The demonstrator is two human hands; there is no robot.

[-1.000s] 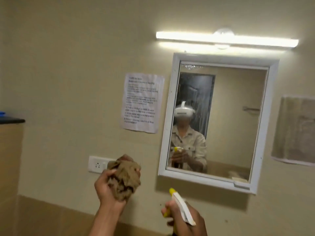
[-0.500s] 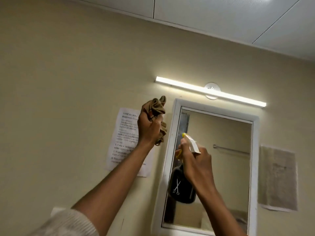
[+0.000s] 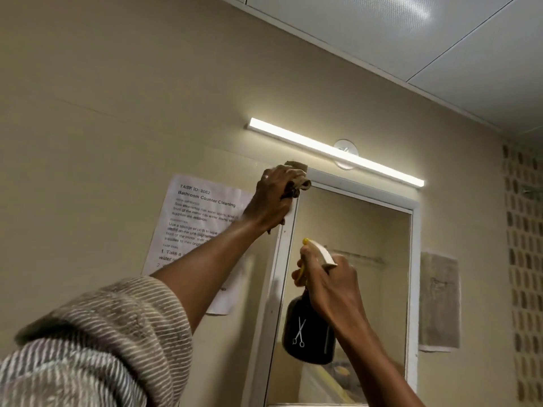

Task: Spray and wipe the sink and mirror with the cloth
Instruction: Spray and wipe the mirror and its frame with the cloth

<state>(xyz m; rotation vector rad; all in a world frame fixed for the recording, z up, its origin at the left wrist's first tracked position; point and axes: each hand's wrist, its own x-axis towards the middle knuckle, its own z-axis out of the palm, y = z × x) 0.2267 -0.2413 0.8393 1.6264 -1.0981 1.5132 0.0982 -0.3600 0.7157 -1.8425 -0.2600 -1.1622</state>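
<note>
The white-framed mirror (image 3: 379,259) hangs on the beige wall, filling the right centre of the head view. My left hand (image 3: 271,198) is raised to the frame's top left corner and presses a crumpled brown cloth (image 3: 299,183) against it. My right hand (image 3: 329,280) holds a dark spray bottle (image 3: 308,333) with a white and yellow trigger head in front of the glass, nozzle pointing up and left. The bottle bears a white scissors mark. The sink is out of view.
A lit tube light (image 3: 335,151) runs above the mirror. A printed task sheet (image 3: 194,230) is taped to the wall left of the mirror, and a brownish sheet (image 3: 439,301) hangs to the right. A patterned tile strip (image 3: 523,259) lines the far right.
Both hands have risen from below the mirror. My left hand has carried the cloth up and right onto the frame's top left corner; the bottle now sits before the glass. The view has tilted upward.
</note>
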